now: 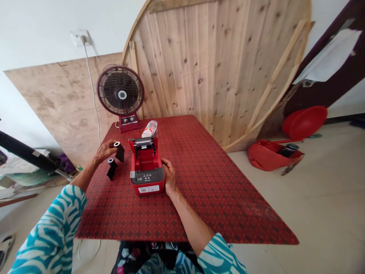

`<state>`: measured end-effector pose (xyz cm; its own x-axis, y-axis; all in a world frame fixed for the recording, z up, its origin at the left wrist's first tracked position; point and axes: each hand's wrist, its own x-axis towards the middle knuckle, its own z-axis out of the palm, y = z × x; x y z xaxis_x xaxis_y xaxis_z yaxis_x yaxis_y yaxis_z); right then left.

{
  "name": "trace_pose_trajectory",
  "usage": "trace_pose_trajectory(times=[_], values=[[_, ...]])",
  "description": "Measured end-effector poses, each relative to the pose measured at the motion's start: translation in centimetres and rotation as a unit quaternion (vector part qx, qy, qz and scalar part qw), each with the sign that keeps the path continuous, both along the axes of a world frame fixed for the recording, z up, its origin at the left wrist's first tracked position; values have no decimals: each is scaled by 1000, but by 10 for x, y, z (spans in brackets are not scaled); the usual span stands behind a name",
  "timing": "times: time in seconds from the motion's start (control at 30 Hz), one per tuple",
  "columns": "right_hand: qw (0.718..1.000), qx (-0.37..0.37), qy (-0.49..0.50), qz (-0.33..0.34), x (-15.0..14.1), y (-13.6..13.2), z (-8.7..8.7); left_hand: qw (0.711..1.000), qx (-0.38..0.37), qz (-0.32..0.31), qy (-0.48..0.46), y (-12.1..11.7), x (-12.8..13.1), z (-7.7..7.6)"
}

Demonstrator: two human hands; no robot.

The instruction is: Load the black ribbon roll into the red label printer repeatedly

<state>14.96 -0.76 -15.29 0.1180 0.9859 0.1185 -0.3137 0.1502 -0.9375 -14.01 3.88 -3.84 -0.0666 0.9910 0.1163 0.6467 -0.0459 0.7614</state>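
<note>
A red and dark grey label printer (pixel 148 186) stands on the table with its lid (pixel 143 144) raised, and its red roll compartment (pixel 146 161) looks bare inside. My right hand (pixel 170 177) is cupped against the printer's right side, its fingertips partly behind the body. To the left, my left hand (pixel 105 151) has its fingers closed on the top edge of a black roll (pixel 120 153) with a white core and a loose tail. A second black roll (pixel 111 167), its tail also unwound, stands just nearer to me.
A clear bottle (pixel 149 128) lies behind the printer. At the table's far left corner stands a dark red fan (pixel 121 93); a white cord (pixel 92 87) runs down the wall. The patterned red table (pixel 216 194) ends before a leaning wooden board (pixel 196 61). A red bag (pixel 264 156) sits on the floor.
</note>
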Motion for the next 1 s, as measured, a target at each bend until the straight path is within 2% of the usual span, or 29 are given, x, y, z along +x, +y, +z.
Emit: trace_pose_trajectory(times=[0.07,0.13,0.23,0.3,0.4,0.5,0.63,0.73,0.8,0.87,1.0], values=[[1000,-2,7,0,-1,0,1,997,-9,-29,-76,-20,2,10],[1000,-5,16,4,-2,1,3,990,-45,-68,-113,-41,13,20],[999,-10,29,11,-4,0,6,982,-74,-143,-99,-63,46,31],[999,-12,32,12,-4,0,7,977,-59,-194,-66,-69,74,34],[1000,-5,17,9,-4,0,5,977,-18,-208,40,-67,107,35],[1000,4,3,5,-4,1,3,964,-8,-187,190,-61,125,33],[1000,8,3,3,-6,2,3,913,-18,-166,372,-53,137,32],[1000,8,-2,-1,-7,2,4,870,-64,-154,463,-42,146,30],[1000,9,-3,-4,-7,3,4,850,-96,-170,490,-31,150,27],[1000,10,0,-4,-7,3,4,841,-110,-200,490,-21,152,26],[1000,8,-4,-2,-6,2,5,860,-105,-244,437,-18,144,27]])
